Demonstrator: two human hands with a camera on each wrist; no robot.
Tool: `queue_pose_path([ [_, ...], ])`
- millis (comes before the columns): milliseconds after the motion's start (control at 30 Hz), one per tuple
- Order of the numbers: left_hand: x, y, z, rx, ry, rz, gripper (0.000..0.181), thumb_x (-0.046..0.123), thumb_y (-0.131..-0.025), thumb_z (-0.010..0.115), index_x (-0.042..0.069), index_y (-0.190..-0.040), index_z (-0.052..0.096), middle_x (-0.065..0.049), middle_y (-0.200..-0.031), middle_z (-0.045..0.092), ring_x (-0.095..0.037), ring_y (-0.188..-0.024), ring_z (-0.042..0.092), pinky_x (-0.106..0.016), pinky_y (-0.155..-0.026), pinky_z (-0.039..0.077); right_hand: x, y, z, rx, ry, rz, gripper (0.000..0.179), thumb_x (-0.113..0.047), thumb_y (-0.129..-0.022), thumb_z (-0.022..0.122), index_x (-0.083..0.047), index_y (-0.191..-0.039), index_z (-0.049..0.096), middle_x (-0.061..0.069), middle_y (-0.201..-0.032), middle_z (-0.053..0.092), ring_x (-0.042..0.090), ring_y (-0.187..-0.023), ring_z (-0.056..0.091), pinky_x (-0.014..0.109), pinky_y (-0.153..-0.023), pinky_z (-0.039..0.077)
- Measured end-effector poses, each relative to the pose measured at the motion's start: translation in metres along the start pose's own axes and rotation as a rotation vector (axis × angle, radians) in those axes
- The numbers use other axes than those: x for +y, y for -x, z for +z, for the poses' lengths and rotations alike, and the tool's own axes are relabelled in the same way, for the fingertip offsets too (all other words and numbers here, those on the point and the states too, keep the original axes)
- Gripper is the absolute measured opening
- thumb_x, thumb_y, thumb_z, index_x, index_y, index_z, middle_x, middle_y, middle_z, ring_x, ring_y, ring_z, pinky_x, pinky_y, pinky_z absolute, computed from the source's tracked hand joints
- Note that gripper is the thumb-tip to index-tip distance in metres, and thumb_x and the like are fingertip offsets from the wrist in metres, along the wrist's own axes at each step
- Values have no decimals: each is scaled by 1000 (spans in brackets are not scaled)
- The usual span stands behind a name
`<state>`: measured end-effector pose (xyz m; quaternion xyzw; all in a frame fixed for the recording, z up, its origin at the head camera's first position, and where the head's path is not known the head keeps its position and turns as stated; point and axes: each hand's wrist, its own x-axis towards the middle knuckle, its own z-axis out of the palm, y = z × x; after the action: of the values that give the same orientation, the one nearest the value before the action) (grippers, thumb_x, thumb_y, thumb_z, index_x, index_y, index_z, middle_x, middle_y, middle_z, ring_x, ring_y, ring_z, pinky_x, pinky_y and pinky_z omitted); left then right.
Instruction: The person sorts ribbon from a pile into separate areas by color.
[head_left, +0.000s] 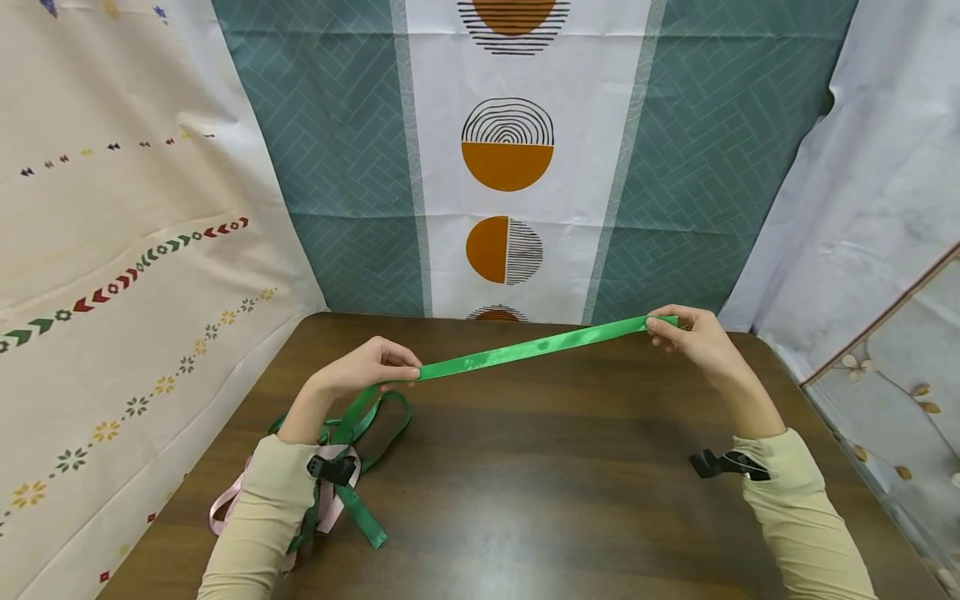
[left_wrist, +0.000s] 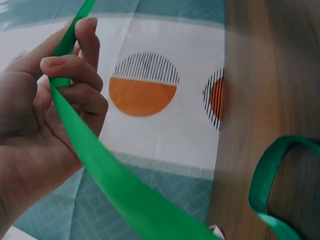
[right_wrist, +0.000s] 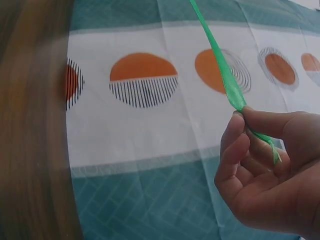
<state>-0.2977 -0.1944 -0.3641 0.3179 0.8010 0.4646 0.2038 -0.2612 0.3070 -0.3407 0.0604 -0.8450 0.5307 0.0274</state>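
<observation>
The flat, glossy green satin ribbon (head_left: pixel 532 348) is taut above the brown wood-grained table (head_left: pixel 525 467), pinched near its end by the right hand (head_left: pixel 701 342) and farther along by the left hand (head_left: pixel 367 365). A loose heap of green and pink ribbon strips (head_left: pixel 328 508) lies on the table's left side.

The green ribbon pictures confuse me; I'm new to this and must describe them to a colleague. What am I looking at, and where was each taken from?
There is no machine here: a person works bare-handed. The large picture is taken from the person's head, looking forward and down; the two smaller ones come from the wrists, each showing one hand up close. The left hand and the right hand pinch a green ribbon, stretched between them above a brown table. On the table, at the person's left, lies a loose heap of green and pink ribbons, partly hidden. Patterned cloth hangs behind.
</observation>
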Motion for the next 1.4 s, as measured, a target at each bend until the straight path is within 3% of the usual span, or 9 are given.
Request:
queue_pose_path([
  [167,-10,8,-12,-35,-21,6,18,18,-96,60,3,-96,69,-1,-69,60,-17,-50,43,-29,-52,41,6,-1,-11,10,-32,13,15,-28,-95,62,-17,-104,67,-14,-71,64,4,-67,56,21,-64,48],
  [333,-17,22,-25,-23,-17,-14,19,19,-96,59,3,-92,69,2,-69,59,-16,-49,39,-28,-49,38,12,-1,-25,28,-63,14,7,-28,-95,61,-26,-99,67,-16,-70,65,3,-67,57,20,-65,47],
  [567,-27,51,-49,1,-14,-21,21,16,-99,54,2,-89,67,7,-66,58,-25,-48,32,-36,-45,32,28,-3,-43,58,-175,15,15,-17,-95,62,-29,-92,70,-14,-68,66,0,-65,59,16,-59,46],
  [667,-31,61,-60,26,-25,-43,22,15,-99,55,1,-89,68,5,-64,56,-21,-45,33,-36,-43,32,36,-3,-52,69,-166,37,18,-17,-95,61,-32,-90,70,-14,-67,66,-1,-63,58,15,-57,45],
  [833,-40,69,-74,100,-30,-116,20,17,-98,56,5,-92,70,6,-65,58,-8,-47,40,-26,-45,37,47,0,-63,72,-194,47,20,-15,-96,60,-31,-88,71,-14,-67,66,-1,-62,57,15,-55,44],
  [1000,-50,67,-79,145,-83,-145,21,17,-97,58,1,-94,70,6,-64,57,-11,-50,44,-25,-50,40,58,5,-72,83,-265,64,23,-13,-95,61,-29,-83,72,-13,-66,66,-2,-60,57,14,-54,44],
  [1233,-63,48,-75,234,-184,-207,27,18,-96,60,-7,-104,68,3,-71,62,-12,-60,53,-26,-61,46,73,8,-89,116,-183,128,22,-19,-96,59,-33,-84,70,-15,-66,65,-2,-60,55,14,-55,43],
  [1400,-69,27,-64,294,-113,-218,29,13,-97,57,-12,-111,63,1,-79,69,-11,-70,65,-28,-71,54,83,8,-97,115,-148,160,22,-21,-97,58,-36,-84,68,-17,-68,65,-3,-64,58,15,-57,44],
])
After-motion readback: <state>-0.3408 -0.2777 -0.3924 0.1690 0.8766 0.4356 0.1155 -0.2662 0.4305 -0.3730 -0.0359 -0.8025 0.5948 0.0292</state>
